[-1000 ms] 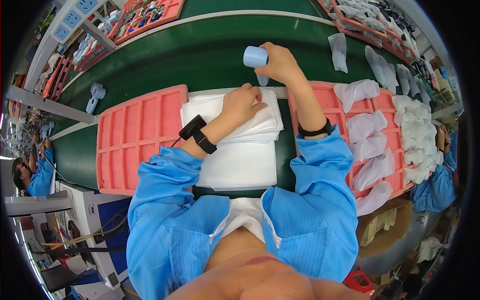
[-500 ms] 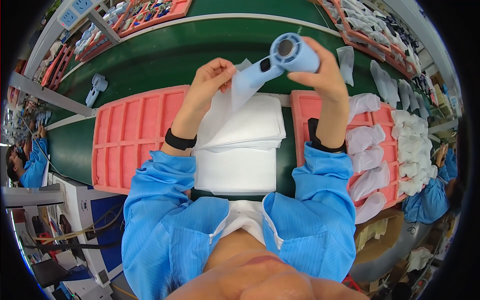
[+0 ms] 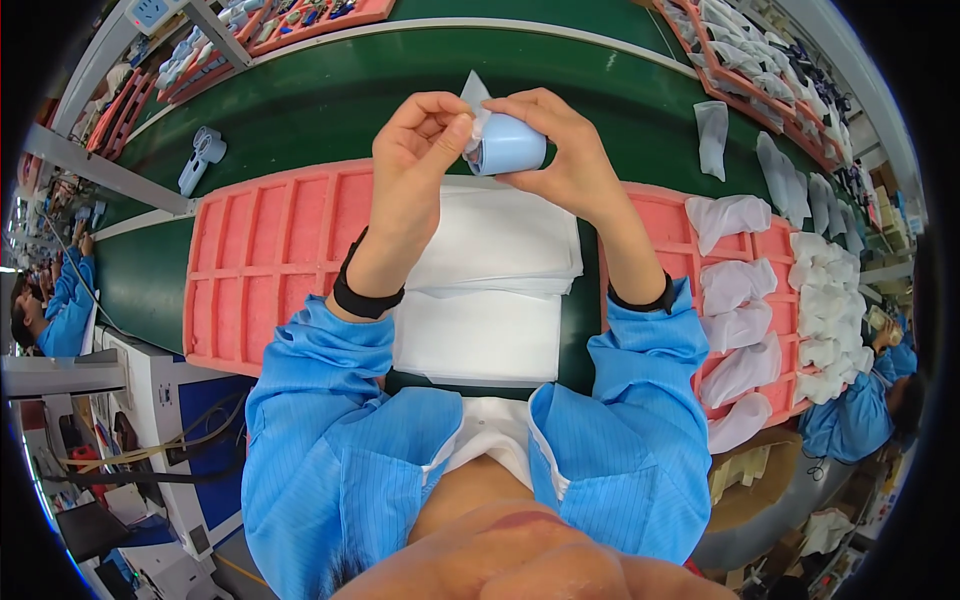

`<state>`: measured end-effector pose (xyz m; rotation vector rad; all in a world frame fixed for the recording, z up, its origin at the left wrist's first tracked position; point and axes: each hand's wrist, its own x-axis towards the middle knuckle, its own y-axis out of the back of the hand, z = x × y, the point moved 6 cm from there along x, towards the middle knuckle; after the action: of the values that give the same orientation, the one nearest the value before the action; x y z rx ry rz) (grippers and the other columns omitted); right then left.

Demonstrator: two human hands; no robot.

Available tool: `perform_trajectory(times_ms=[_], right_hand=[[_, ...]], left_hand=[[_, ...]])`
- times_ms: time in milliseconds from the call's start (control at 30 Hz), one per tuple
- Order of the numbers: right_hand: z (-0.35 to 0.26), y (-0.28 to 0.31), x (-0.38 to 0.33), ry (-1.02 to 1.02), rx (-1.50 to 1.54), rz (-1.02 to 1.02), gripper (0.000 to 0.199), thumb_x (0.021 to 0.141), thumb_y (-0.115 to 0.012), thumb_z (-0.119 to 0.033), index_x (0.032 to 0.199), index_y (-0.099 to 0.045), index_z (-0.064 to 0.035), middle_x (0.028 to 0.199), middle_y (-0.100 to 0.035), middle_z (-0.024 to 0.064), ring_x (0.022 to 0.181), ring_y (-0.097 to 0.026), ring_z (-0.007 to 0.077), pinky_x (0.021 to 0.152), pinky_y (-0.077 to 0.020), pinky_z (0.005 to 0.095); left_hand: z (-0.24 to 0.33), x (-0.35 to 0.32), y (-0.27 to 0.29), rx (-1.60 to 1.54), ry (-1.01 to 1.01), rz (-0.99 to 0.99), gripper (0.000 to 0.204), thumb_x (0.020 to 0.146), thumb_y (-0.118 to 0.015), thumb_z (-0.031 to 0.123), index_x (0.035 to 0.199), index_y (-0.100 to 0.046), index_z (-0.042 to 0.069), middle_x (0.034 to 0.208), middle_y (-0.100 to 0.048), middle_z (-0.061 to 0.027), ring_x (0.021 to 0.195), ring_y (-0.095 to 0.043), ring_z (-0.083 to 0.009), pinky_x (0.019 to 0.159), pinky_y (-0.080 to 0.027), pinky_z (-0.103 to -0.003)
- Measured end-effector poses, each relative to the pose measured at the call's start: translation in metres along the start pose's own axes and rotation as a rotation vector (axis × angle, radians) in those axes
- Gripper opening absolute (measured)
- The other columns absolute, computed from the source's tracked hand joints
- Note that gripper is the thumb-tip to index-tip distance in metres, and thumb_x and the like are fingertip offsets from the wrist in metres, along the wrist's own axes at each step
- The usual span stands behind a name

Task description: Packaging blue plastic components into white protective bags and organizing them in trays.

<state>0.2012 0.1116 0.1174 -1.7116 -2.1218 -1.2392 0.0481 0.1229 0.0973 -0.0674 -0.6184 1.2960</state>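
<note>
Blue cylindrical part lies sideways in my right hand; left hand pinches its white bag; pink tray compartments empty.

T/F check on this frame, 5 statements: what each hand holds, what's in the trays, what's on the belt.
1. The right hand holds a small light-blue cylindrical plastic device. True.
2. The left hand lies flat on the stack of white sheets. False: it is raised, its fingers pinching a thin white bag at the device's end.
3. The pink foam tray on the left is full of wrapped pieces. False: its visible slots are empty.
4. The pink foam tray on the right holds white bagged pieces. True.
5. A pale blue device lies on the green conveyor belt, upper left. True.
</note>
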Motion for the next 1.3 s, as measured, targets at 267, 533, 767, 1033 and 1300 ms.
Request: perform_trajectory(times_ms=[267,533,767,1033,1300], right_hand=[[-0.006,0.018,-0.002,0.062,-0.204,0.159,0.065,0.053,-0.080,0.000,0.114,-0.062,-0.0110,0.104,-0.057,0.0087,0.095,-0.058,0.0251,0.081,-0.0489,0.0318],[-0.004,0.013,-0.003,0.033,-0.112,0.156,0.064,0.054,-0.081,-0.001,0.115,-0.062,-0.0086,0.105,-0.057,0.0085,0.096,-0.058,0.0252,0.080,-0.0494,0.0324],[-0.006,0.009,-0.002,0.062,-0.090,0.128,0.065,0.054,-0.082,-0.002,0.115,-0.062,-0.0079,0.107,-0.057,0.0086,0.097,-0.059,0.0250,0.079,-0.0497,0.0323],[-0.016,0.014,-0.003,0.200,-0.193,0.286,0.063,0.054,-0.082,-0.002,0.114,-0.062,-0.0086,0.106,-0.057,0.0095,0.095,-0.058,0.0253,0.078,-0.0497,0.0322],[-0.016,0.000,-0.006,0.178,-0.288,0.304,0.064,0.056,-0.080,0.002,0.116,-0.061,-0.0057,0.104,-0.054,0.0118,0.090,-0.058,0.0270,0.074,-0.0506,0.0332]], left_hand=[[-0.006,0.002,-0.007,0.126,-0.001,-0.003,0.016,0.089,-0.064,0.010,0.102,-0.059,0.002,0.091,-0.061,-0.0027,0.085,-0.056,-0.0092,0.077,-0.045,-0.023],[-0.009,0.004,0.001,0.389,-0.141,-0.052,0.016,0.091,-0.062,0.012,0.102,-0.058,0.002,0.092,-0.060,-0.0028,0.086,-0.055,-0.0099,0.077,-0.044,-0.023],[-0.008,0.007,0.007,-0.109,0.037,0.015,0.020,0.093,-0.060,0.018,0.104,-0.057,0.002,0.096,-0.060,-0.0023,0.086,-0.055,-0.0093,0.079,-0.043,-0.024],[-0.008,0.004,0.001,0.076,0.081,-0.020,0.021,0.092,-0.062,0.019,0.101,-0.061,0.001,0.090,-0.063,-0.0016,0.083,-0.056,-0.0079,0.078,-0.044,-0.023],[0.013,-0.003,-0.006,0.363,-0.196,0.046,0.012,0.082,-0.072,0.007,0.089,-0.067,-0.001,0.083,-0.063,-0.0031,0.074,-0.057,-0.0098,0.067,-0.046,-0.022]])
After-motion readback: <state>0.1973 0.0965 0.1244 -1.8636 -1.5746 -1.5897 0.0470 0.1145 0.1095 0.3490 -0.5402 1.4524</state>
